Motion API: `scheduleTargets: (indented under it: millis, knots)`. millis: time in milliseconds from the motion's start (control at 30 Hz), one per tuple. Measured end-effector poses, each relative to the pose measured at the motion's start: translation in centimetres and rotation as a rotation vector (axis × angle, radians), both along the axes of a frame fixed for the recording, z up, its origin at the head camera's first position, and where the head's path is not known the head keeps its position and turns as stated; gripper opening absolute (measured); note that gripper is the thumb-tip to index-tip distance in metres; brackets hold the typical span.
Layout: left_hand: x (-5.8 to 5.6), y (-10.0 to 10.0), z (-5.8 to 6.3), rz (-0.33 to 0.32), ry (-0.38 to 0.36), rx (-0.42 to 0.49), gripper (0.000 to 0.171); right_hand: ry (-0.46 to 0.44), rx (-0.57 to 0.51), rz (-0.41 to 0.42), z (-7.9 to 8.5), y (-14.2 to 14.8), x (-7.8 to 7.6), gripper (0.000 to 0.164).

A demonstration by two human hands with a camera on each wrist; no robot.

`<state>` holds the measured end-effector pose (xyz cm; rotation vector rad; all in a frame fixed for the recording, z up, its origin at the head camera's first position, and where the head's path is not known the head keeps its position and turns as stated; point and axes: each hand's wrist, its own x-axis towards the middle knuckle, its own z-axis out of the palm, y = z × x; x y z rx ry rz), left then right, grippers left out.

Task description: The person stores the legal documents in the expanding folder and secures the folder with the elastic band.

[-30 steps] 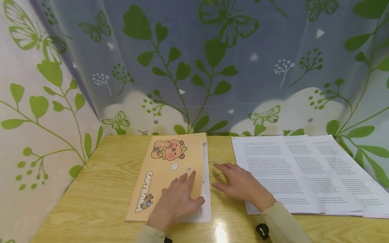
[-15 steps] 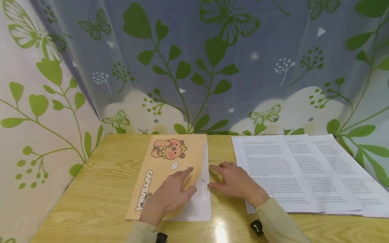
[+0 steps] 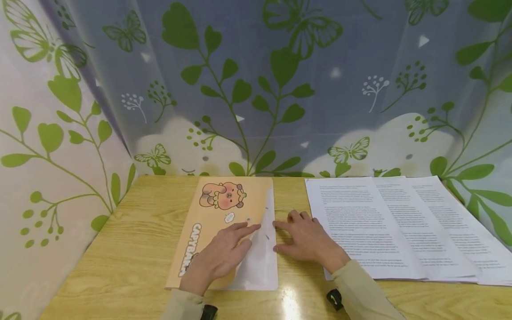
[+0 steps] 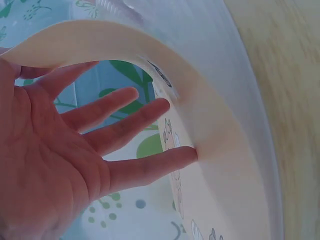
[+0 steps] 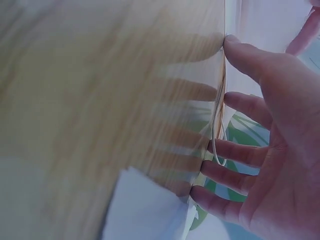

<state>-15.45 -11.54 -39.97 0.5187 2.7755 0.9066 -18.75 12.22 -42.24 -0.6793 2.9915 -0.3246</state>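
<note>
A peach-coloured folder (image 3: pixel 253 193) with capybara drawings and the word CAPYBARA lies on the table. My left hand (image 3: pixel 218 254) rests on its cover with fingers extended, the index fingertip touching it near the free edge. The cover's lower right part bows up, baring the white inside (image 3: pixel 262 264). In the left wrist view the bent cover (image 4: pixel 220 135) arches past my outstretched fingers. My right hand (image 3: pixel 310 240) has its fingertips on the tabletop, with index finger and thumb right at the folder's right edge. A thin pale cord loop (image 5: pixel 214 135) lies by those fingertips.
Overlapping stacks of printed paper (image 3: pixel 360 226) spread over the right side of the wooden table (image 3: pixel 132 249), partly under my right forearm. A leaf-and-butterfly patterned curtain (image 3: pixel 256 111) stands along the back and sides.
My left hand has shifted a little left and toward me, and the cover's lower right part has bowed up, showing more white inside. My right hand has moved slightly left to the folder's edge.
</note>
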Motion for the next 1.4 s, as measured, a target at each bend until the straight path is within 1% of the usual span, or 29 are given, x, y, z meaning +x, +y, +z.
scheduleTargets:
  millis: [200,400,500,700,833,1067,1200,1300,1400]
  knots:
    - [-0.1,0.1,-0.1,-0.015,-0.005,0.014,0.050,0.004,0.004,-0.003,-0.1,0.0,-0.1,0.061]
    - [-0.1,0.2,-0.2,0.012,0.002,0.023,0.042,0.021,0.017,0.003,-0.2,-0.1,-0.1,0.062]
    - [-0.2,0.2,-0.1,0.020,0.003,0.017,0.041,0.019,0.022,0.003,-0.2,-0.1,-0.1,0.062]
    - [-0.5,0.3,-0.2,0.003,0.033,0.017,0.034,0.016,0.031,0.000,-0.4,0.0,-0.2,0.061]
    - [-0.6,0.4,0.0,0.010,0.042,-0.003,0.030,0.021,0.022,0.002,-0.5,0.0,-0.2,0.061]
    - [-0.7,0.5,0.3,0.027,0.057,-0.036,0.032,0.023,0.012,0.006,-0.5,0.1,-0.2,0.061]
    - [-0.8,0.4,0.6,0.057,0.067,-0.014,0.030,0.016,0.016,0.004,-0.3,0.1,-0.1,0.061]
    - [-0.8,0.4,0.8,0.078,0.074,0.028,0.028,0.010,0.019,0.000,-0.3,0.1,-0.1,0.061]
    - [-0.8,0.2,0.9,0.079,0.087,0.077,0.022,0.004,0.015,-0.004,-0.2,0.1,-0.1,0.060]
